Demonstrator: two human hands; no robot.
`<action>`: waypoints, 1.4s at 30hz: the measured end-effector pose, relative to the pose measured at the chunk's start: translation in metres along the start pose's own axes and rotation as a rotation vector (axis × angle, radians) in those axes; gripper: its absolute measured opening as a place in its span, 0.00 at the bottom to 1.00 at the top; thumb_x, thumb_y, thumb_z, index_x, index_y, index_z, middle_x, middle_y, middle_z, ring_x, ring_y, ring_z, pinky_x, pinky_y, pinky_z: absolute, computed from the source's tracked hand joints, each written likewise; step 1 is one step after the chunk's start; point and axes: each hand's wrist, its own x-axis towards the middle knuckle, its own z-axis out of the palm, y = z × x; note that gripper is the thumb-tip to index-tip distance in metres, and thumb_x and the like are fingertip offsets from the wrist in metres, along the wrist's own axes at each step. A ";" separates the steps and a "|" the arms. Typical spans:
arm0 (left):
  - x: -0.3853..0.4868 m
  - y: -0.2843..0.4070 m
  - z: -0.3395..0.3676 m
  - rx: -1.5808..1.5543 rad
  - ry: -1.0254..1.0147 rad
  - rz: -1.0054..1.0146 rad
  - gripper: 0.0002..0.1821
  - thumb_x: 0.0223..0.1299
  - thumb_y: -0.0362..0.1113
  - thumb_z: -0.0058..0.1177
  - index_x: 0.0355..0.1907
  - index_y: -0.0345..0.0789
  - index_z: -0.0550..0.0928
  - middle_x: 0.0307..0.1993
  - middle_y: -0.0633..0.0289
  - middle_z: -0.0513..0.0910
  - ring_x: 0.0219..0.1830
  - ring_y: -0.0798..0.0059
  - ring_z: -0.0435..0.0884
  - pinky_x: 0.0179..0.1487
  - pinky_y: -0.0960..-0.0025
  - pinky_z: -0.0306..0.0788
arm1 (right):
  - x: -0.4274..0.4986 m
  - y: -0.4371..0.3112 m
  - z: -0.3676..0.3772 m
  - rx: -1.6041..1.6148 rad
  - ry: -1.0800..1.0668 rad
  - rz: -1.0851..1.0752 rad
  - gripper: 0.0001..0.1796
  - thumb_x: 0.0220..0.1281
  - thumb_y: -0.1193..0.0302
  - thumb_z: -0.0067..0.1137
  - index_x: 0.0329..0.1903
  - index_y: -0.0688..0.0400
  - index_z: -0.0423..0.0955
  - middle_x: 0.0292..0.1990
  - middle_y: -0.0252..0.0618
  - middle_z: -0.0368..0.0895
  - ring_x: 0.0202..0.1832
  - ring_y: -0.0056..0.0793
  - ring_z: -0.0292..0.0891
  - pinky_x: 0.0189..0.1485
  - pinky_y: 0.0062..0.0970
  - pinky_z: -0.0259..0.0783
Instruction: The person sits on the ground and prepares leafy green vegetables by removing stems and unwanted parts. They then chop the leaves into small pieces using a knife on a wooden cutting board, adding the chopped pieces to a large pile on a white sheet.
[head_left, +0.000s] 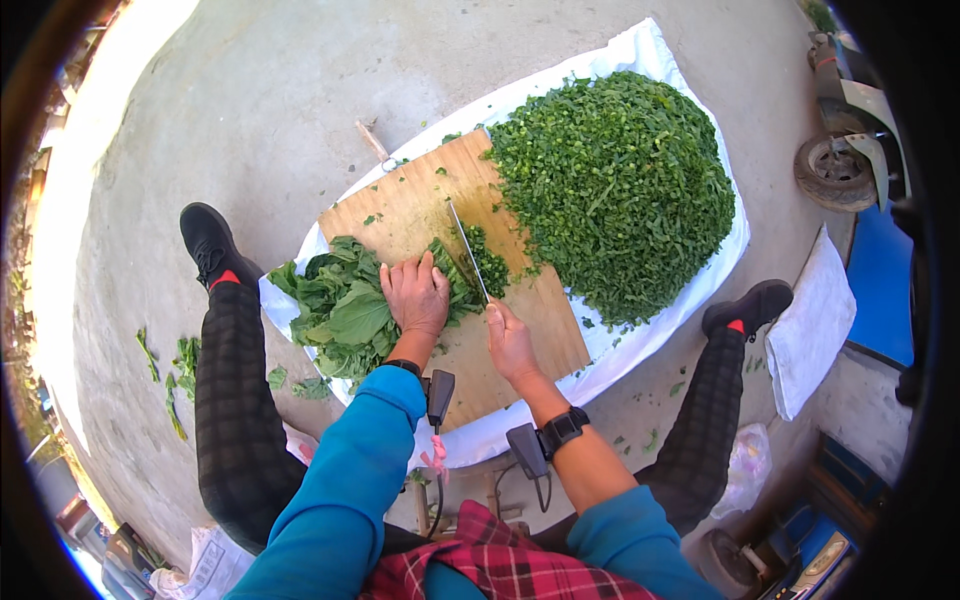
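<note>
My right hand (511, 341) grips the handle of a kitchen knife (468, 251), its blade on edge and pointing away from me over a wooden board (420, 202). Left of the blade, my left hand (417, 292) presses down on a bunch of leafy greens (352, 307), fingers spread over the leaves. The bunch hangs over the board's left edge. Just right of the blade lies a small heap of chopped greens (489, 262). A large mound of chopped greens (615, 195) rises beyond the board's right edge, on a white sheet (645, 45). The handle is mostly hidden in my fist.
My legs straddle the sheet. Loose stems (176, 409) lie on the concrete floor (262, 97) at left. At right are a folded white sack (811, 326), a plastic bag (748, 469) and a vehicle's wheel (836, 172). A wooden leg (373, 141) sticks out beyond the board.
</note>
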 end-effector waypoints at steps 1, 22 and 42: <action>-0.001 0.000 0.000 -0.007 0.001 -0.002 0.15 0.53 0.39 0.51 0.44 0.39 0.81 0.41 0.61 0.78 0.49 0.65 0.73 0.65 0.52 0.55 | -0.002 -0.003 -0.002 0.011 -0.010 0.057 0.22 0.70 0.58 0.44 0.58 0.59 0.70 0.42 0.57 0.79 0.46 0.52 0.77 0.49 0.34 0.71; -0.001 -0.002 -0.001 -0.002 -0.064 -0.001 0.15 0.55 0.38 0.49 0.45 0.37 0.79 0.42 0.62 0.78 0.50 0.65 0.72 0.66 0.52 0.53 | -0.007 -0.020 -0.027 -0.196 -0.129 -0.164 0.22 0.72 0.59 0.42 0.54 0.64 0.70 0.33 0.46 0.79 0.35 0.37 0.77 0.39 0.29 0.71; -0.004 -0.002 0.000 -0.039 -0.043 -0.035 0.16 0.57 0.37 0.47 0.48 0.36 0.77 0.45 0.60 0.77 0.52 0.64 0.71 0.68 0.52 0.51 | -0.052 -0.025 -0.034 -0.103 -0.124 -0.085 0.23 0.70 0.58 0.43 0.57 0.61 0.69 0.46 0.57 0.78 0.51 0.53 0.74 0.51 0.36 0.70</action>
